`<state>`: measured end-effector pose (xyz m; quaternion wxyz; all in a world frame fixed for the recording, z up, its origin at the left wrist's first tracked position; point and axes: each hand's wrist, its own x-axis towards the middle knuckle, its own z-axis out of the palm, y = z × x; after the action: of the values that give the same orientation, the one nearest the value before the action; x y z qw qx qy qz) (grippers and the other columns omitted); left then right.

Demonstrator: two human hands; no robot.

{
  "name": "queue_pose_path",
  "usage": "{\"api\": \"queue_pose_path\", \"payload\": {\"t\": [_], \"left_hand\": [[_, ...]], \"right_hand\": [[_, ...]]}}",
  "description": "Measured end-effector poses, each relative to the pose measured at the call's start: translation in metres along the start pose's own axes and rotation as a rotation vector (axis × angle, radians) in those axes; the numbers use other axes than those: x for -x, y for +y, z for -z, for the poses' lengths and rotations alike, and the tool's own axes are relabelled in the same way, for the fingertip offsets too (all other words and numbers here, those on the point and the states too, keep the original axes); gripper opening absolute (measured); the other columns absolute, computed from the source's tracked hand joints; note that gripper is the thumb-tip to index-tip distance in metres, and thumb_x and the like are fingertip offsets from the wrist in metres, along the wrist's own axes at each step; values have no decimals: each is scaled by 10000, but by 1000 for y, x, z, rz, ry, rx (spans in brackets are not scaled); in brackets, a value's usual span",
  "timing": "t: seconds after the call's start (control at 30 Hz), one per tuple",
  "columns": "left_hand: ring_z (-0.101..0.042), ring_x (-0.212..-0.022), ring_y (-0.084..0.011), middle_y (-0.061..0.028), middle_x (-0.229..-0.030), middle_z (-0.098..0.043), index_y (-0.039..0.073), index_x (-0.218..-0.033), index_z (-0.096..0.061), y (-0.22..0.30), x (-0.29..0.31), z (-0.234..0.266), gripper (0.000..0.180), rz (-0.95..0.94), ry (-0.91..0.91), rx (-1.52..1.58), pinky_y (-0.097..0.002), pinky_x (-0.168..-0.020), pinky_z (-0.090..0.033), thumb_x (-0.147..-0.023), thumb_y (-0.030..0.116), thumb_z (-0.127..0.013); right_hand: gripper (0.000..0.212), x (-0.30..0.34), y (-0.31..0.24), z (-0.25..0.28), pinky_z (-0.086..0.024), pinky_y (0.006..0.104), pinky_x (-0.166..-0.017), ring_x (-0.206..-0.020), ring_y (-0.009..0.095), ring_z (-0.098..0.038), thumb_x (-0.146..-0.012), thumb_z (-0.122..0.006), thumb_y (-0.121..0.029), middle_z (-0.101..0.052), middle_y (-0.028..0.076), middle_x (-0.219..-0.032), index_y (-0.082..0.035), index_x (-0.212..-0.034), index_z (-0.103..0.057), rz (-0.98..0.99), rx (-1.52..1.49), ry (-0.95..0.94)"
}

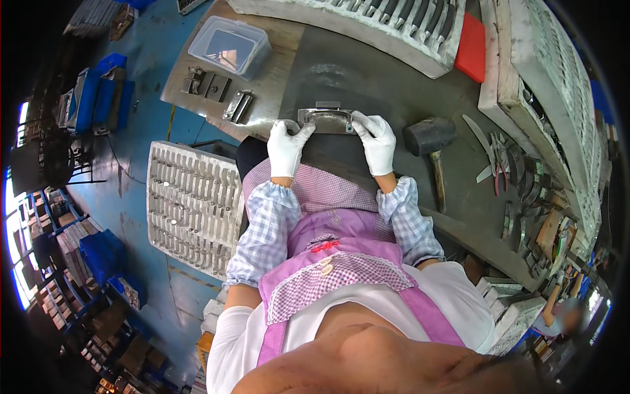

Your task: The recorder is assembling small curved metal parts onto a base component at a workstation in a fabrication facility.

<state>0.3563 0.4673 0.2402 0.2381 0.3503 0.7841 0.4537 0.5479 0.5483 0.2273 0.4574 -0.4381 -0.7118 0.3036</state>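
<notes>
A shiny arched metal piece [332, 113], shaped like a drawer handle, is at the near edge of the dark bench sheet, against a small metal block. My left hand [286, 146], in a white glove, pinches its left end between thumb and fingers. At the other end, my right hand [376, 141], gloved the same way, grips it with thumb and forefinger. The fingertips partly cover both ends, and the underside is hidden. To the right of my right hand lies a black-headed mallet [429, 136] with a wooden handle.
Farther right lie red-handled pliers [501, 167] and metal tools. A clear plastic box [230, 47] and metal fixtures [238, 106] occupy the left of the bench. A tray of metal parts [195, 203] stands at lower left. Another tray [394, 36], with dark curved pieces, lies at the back.
</notes>
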Motion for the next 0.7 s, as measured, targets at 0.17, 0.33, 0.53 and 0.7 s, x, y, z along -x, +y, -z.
{"api": "queue_pose_path", "payload": {"t": [0.17,0.33,0.53,0.7], "left_hand": [[-593,-749,-225,-97,-809,-615,7,-762,-610,-3,-7,0,360,33,-18,63,-337,-731,-494,-758,247,-878],[-606,-774,-322,-171,-829,-630,23,-799,-619,23,-8,1,386,-53,-24,-52,-398,-742,-493,-748,314,-869],[-616,-770,-317,-151,-811,-628,29,-805,-620,-5,4,3,396,-111,20,-93,-397,-729,-494,-759,341,-860],[-631,-709,-251,-113,-770,-647,25,-799,-631,3,31,25,409,-31,69,79,-387,-669,-498,-848,397,-793]], "right_hand": [[176,-6,-1,-2,-493,369,-701,-755,241,-622,-830,-763,-168,-656,43,-801,-113,-997,-778,-16,-33,0],[187,-9,-6,12,-482,407,-709,-768,314,-585,-807,-773,-137,-607,104,-821,-87,-986,-761,-94,-77,-17],[489,4,-14,5,-505,411,-784,-834,277,-614,-799,-790,-386,-627,77,-861,-148,-1219,-712,72,209,-117],[286,10,-58,10,-487,413,-699,-722,254,-575,-742,-764,-227,-581,28,-751,-203,-1027,-771,214,371,-140]]}}
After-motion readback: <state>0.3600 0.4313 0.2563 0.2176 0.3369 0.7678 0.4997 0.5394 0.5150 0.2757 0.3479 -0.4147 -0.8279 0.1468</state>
